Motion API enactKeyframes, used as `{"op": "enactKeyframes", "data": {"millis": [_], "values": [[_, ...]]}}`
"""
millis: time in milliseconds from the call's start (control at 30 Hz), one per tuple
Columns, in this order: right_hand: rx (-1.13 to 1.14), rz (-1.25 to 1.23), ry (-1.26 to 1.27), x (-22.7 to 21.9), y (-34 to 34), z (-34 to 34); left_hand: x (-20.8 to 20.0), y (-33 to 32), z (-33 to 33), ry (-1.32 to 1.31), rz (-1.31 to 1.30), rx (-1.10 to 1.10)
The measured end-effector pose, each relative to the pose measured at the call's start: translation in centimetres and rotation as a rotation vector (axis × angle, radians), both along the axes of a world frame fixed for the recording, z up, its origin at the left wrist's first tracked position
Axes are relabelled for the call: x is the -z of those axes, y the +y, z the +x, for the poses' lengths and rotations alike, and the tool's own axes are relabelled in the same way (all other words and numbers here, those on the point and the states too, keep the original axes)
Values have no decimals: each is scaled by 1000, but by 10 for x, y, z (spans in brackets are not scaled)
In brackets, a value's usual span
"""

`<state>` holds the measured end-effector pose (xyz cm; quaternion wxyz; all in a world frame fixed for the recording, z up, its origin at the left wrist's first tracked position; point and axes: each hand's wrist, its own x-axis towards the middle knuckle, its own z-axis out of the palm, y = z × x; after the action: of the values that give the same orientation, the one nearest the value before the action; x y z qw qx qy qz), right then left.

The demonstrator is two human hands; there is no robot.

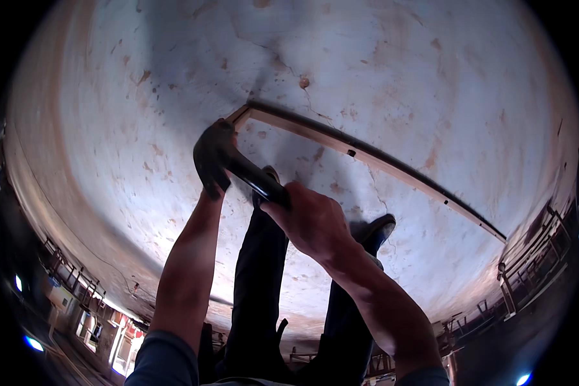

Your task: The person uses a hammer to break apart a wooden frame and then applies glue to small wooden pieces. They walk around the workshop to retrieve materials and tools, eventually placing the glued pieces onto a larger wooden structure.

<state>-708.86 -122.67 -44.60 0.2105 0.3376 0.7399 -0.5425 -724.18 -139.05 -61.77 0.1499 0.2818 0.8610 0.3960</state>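
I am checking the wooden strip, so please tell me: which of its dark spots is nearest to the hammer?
The leftmost spot on the wooden strip; it also looks largest. The other spots lie farther right, away from the hammer.

Here's the right hand [312, 220] gripping a dark hammer [238, 166] by its handle [262, 183], and that hammer blocks most of our view of the left hand above the left wrist [212, 199]! A long wooden strip [315, 135] slants across the blotchy pale floor [457, 122], 2 dark-trousered legs [260, 257] planted nearby.
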Motion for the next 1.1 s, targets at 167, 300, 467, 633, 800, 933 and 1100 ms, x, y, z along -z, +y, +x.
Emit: {"op": "enactKeyframes", "data": {"millis": [167, 300, 467, 633, 800, 933, 1100], "values": [[176, 91, -47, -31, 6, 120, 19, -6, -4, -145, -53, -9], [405, 100, -479, -67, 3, 238, 36, -66, -25, -418, -415, 14], [686, 143, -809, -131, -56, 425, -37, -109, 27, -377, -872, 306], [1255, -137, -988, -220, -187, 568, -174, -113, 75, 7, -1157, 999], [1832, -485, -981, -260, -334, 648, -336, -9, 176, 230, -1259, 1138], [2242, -769, -780, -284, -376, 688, -420, 88, 290, 373, -922, 1379], [2483, -820, -514, -288, -394, 724, -403, 203, 432, 419, -723, 1742]]}}
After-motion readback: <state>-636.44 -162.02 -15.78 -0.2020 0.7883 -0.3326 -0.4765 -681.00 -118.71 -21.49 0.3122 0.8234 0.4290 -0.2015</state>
